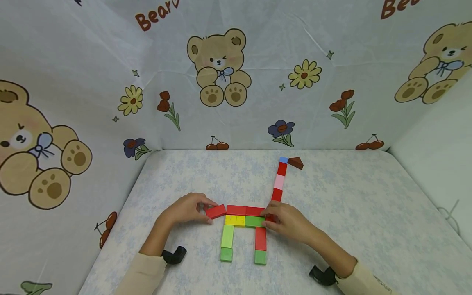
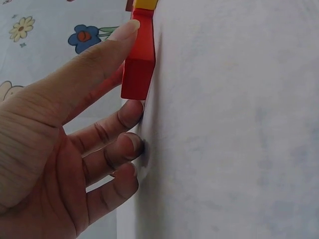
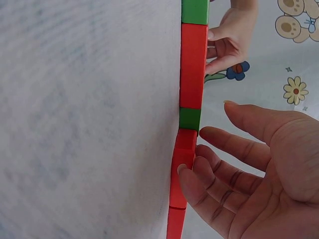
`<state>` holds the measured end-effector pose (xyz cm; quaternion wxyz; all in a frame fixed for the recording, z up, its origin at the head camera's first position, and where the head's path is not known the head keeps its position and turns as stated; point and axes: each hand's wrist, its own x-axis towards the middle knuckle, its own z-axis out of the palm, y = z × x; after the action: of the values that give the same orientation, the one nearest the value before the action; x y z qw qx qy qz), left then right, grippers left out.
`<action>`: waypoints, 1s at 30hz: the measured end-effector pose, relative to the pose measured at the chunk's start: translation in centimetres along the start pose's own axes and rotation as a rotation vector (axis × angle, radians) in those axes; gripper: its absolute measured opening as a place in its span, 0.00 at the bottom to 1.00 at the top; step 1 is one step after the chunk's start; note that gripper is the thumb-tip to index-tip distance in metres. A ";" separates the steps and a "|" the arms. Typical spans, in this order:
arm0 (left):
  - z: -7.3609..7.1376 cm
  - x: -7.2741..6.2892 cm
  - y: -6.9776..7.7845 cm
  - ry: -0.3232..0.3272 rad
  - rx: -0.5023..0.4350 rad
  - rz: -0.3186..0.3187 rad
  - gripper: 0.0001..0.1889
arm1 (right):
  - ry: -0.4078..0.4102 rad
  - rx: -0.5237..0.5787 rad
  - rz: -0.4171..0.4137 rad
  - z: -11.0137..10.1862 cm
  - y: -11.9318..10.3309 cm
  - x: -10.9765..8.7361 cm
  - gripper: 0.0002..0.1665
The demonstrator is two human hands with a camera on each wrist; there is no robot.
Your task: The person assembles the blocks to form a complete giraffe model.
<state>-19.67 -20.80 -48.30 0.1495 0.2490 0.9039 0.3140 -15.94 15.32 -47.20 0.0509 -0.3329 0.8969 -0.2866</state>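
Flat wooden blocks form an animal-like figure on the table. At its left end, my left hand pinches a slanted red block between thumb and index finger; in the left wrist view the thumb lies along that red block. My right hand is at the right end of the body, its loose fingers against a red block partly hidden under them. The body has red blocks above a yellow block and a green block.
Two legs hang below: a light green block over a green one, and a red block over another green one. The neck rises with red, a pink block, red, a blue block and a brown wedge. Bear-printed cloth stands behind.
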 end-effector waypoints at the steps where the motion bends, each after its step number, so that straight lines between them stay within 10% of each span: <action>1: 0.0 0.0 0.0 -0.003 -0.003 0.002 0.25 | 0.001 -0.002 -0.001 0.0 0.0 0.0 0.14; 30: -0.2 -0.1 -0.4 -0.020 -0.044 -0.008 0.23 | -0.008 -0.006 0.017 -0.1 -0.3 0.0 0.14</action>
<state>-19.82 -21.18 -48.38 0.1651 0.2454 0.8962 0.3306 -15.81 15.17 -46.97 0.0559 -0.3264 0.9005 -0.2820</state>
